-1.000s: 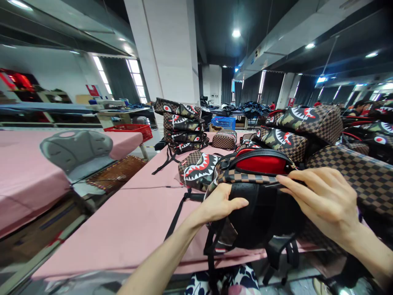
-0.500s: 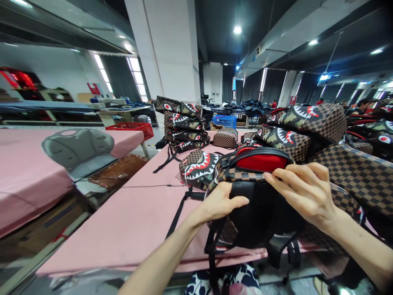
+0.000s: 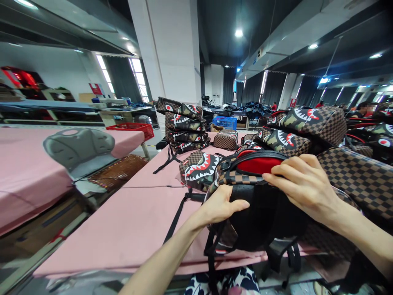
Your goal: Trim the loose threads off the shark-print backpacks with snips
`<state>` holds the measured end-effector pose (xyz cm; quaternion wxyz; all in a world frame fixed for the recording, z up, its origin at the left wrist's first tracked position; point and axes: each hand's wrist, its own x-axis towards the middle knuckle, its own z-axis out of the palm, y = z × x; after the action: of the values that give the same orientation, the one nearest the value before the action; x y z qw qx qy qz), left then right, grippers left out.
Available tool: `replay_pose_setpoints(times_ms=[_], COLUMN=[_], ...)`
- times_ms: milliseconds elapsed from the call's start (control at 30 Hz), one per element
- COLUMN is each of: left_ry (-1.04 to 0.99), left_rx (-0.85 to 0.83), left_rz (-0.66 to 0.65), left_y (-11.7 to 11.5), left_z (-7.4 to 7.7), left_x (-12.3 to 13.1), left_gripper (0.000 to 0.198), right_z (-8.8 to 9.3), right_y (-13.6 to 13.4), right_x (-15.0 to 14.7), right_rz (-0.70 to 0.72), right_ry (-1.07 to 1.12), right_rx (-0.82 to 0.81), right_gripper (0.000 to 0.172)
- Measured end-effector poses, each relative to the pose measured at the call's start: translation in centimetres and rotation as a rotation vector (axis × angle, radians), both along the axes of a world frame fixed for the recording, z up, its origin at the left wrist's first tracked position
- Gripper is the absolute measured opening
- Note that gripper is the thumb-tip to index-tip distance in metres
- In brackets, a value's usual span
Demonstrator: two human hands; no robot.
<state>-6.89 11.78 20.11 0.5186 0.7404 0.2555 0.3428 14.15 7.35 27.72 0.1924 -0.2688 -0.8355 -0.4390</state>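
Now the right hand [image 3: 307, 186] has slid nearer to the left hand [image 3: 219, 203] along the top of the backpack [image 3: 254, 221], so they seem to share one spot. They are apart, each clamped on the backpack, at the tabletop [image 3: 144, 221] edge. Just past them, red lining [image 3: 258, 162] shows; what's inside is hidden. Far beyond sits a blue basket [image 3: 225, 123], insides unclear.

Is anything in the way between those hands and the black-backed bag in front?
Nothing visible is. The left hand holds the black-backed bag at its upper left, and the right hand touches its top edge beside the red lining. The shark-mouth bag lies beyond, not between.
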Motion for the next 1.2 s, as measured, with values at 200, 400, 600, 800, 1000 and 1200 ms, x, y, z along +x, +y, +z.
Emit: replay_pose_setpoints(times_ms=[200,400,600,800,1000,1200], left_ry=[-0.017,-0.025,-0.019,-0.016,-0.020,-0.017], left_rx=[-0.005,-0.005,-0.007,-0.069,-0.062,-0.065], left_rz=[-0.020,-0.032,0.006,0.015,0.017,0.024], left_y=[-0.1,-0.2,-0.5,-0.6,-0.6,-0.8], left_z=[-0.1,-0.1,0.1,0.0,0.0,0.0], left_x=[0.0,0.1,0.1,0.1,0.1,0.2], left_gripper=[0.038,0.038,0.036,0.021,0.019,0.016], right_z=[-1.3,-1.5,-0.6,-0.8,-1.3,-1.2], right_y=[-0.6,-0.5,-0.9,-1.0,-1.2,-1.4], right_x=[0.9,0.0,-0.9,-0.2,-0.2,-0.8], right_rz=[-0.025,-0.034,-0.051,-0.063,-0.069,-0.088], right_ry=[0.143,0.074,0.010,0.098,0.082,0.041], right_rx=[-0.046,-0.004,0.024,-0.042,-0.014,0.035], right_gripper=[0.020,0.016,0.019,0.017,0.017,0.019])
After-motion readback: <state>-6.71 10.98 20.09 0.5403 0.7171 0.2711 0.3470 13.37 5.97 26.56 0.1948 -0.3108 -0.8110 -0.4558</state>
